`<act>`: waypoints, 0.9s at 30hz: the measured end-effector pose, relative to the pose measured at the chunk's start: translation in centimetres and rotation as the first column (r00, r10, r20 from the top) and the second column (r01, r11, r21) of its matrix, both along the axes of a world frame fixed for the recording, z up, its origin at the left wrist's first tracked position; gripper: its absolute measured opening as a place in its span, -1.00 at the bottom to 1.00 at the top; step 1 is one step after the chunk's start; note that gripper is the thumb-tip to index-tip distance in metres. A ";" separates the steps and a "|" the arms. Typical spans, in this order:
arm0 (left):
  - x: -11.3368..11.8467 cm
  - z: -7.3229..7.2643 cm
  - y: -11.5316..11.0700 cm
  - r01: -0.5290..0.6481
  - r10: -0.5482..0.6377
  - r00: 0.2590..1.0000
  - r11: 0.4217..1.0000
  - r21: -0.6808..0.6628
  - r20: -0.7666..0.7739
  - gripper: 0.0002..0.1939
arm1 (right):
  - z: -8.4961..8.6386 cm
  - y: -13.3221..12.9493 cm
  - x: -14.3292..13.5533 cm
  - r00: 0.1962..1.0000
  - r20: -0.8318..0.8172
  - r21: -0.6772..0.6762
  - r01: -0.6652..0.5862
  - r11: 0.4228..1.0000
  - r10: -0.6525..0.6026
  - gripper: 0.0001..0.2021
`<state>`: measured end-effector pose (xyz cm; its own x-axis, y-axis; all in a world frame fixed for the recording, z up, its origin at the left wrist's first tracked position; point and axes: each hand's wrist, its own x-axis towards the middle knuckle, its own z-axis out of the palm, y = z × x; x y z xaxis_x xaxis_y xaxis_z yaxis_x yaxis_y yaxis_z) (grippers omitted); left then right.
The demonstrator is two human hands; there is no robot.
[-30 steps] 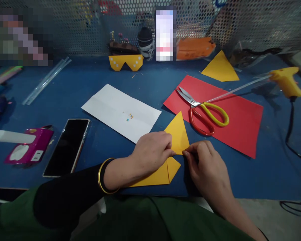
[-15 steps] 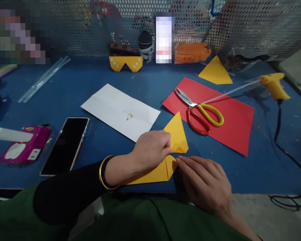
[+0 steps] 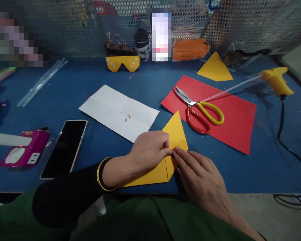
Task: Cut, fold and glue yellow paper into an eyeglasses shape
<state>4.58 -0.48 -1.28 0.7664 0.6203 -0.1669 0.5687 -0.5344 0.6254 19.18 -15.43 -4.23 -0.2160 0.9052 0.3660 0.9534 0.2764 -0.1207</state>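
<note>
Folded yellow paper [image 3: 150,174] lies at the table's front edge, with a pointed part reaching up past my hands. My left hand [image 3: 152,147] rests on it, fingers curled and pressed onto the paper near its middle. From the right, my right hand [image 3: 200,174] touches the paper with its fingertips at the fold, close to my left thumb. The fingers of my right hand are stretched out together over the paper's right edge. Part of the paper is hidden under my left hand and wrist.
Scissors [image 3: 190,102] lie on red paper [image 3: 235,134]. A glue gun [image 3: 277,80] stands at right, its cord trailing. White paper [image 3: 110,107], a dark phone [image 3: 65,147] and a magenta device [image 3: 27,147] are at left. Behind are a yellow cutout [image 3: 122,63] and triangle [image 3: 215,68].
My right fingertips have moved up and left along the fold, nearer my left thumb. My left hand stays on the paper. The camera view has shifted slightly.
</note>
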 end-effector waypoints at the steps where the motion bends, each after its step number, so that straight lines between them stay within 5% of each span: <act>1: 0.0 0.0 0.0 -0.002 0.002 1.000 1.000 -0.001 -0.001 -0.77 | 0.0 0.0 0.0 1.000 0.006 -0.013 -0.002 1.000 0.002 -0.60; 7: -0.5 0.0 0.4 0.044 -0.044 0.999 0.999 0.015 0.030 -0.85 | 0.6 0.5 -0.3 0.999 -0.041 -0.062 0.026 0.998 -0.029 -0.64; 10: -1.1 0.7 -0.2 0.190 -0.194 0.981 0.972 0.140 0.017 -0.89 | 0.9 0.7 -0.5 0.998 -0.055 -0.050 0.026 0.998 -0.028 -0.65; 15: -2.0 0.7 -3.4 0.439 -0.410 0.894 0.723 0.534 -0.179 -0.71 | 0.5 0.4 -0.3 1.000 -0.017 -0.033 -0.005 0.999 0.004 -0.65; 17: -2.2 0.0 -4.5 0.423 -0.394 0.899 0.658 0.624 -0.193 -0.69 | 0.2 0.1 -0.2 1.000 0.002 -0.020 -0.024 1.000 0.024 -0.64; 27: -2.6 -1.2 -5.9 0.340 -0.311 0.933 0.604 0.721 -0.180 -0.63 | 0.1 -0.3 -0.5 0.993 0.080 0.093 0.081 0.992 -0.089 -0.69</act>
